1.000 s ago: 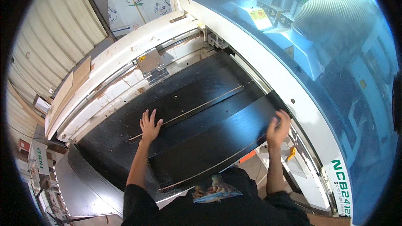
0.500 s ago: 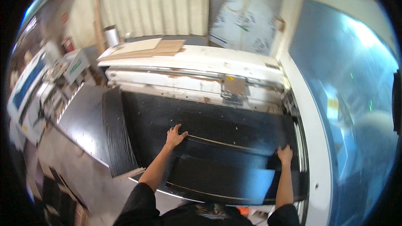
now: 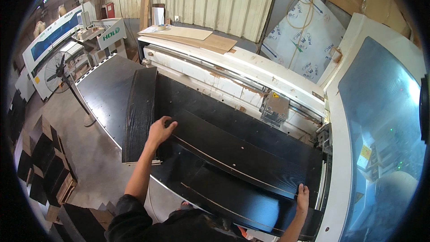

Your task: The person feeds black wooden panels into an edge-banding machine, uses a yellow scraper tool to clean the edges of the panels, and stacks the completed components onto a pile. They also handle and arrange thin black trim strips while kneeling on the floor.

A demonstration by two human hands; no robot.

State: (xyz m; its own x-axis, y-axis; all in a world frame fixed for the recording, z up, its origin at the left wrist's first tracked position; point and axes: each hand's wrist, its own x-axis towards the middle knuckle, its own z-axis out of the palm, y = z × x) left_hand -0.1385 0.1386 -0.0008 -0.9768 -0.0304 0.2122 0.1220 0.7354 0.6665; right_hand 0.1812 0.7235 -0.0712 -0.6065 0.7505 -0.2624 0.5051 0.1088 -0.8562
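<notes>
A long black wood-grain board (image 3: pixel 242 154), with a pale line along its near edge, lies slantwise on the dark machine bed between my two hands. At its left end is my left hand (image 3: pixel 160 132), fingers curled and thumb against the end. My right hand (image 3: pixel 303 198) holds the right end near the front corner, its fingertips on the edge. Closer to me lies a second black board (image 3: pixel 233 199), which neither hand touches. Left of my left hand, a stack of black boards (image 3: pixel 139 116) lies crosswise.
A machine carriage (image 3: pixel 275 107) sits on the rail behind the boards. The blue-windowed cover (image 3: pixel 380 121) rises at the right. Tan sheets (image 3: pixel 188 36) lie on the white ledge. A fan (image 3: pixel 58 69) and stacked dark boards (image 3: pixel 47 161) stand on the floor at left.
The view has turned, so the bed looks more slanted and the floor stacks show more. Both hands remain at the long board's ends; my left hand is nearer the crosswise stack.
</notes>
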